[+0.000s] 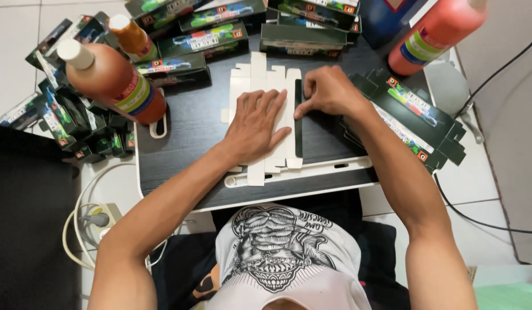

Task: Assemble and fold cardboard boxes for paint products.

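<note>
A flat unfolded carton blank (260, 80), white side up, lies on a small dark tabletop (191, 126). My left hand (255, 123) rests flat on the blank's middle, fingers spread, pressing it down. My right hand (329, 92) sits at the blank's right edge, fingertips pushing on a narrow dark flap (298, 140) folded over there. Neither hand grips anything.
Two orange-red bottles with white caps (113, 80) (134, 37) stand at the left, a third (435, 34) at the top right. Several assembled dark boxes (211, 37) pile along the back and left. A stack of flat dark blanks (415, 120) lies right. A power strip (99, 218) and cables lie on the floor.
</note>
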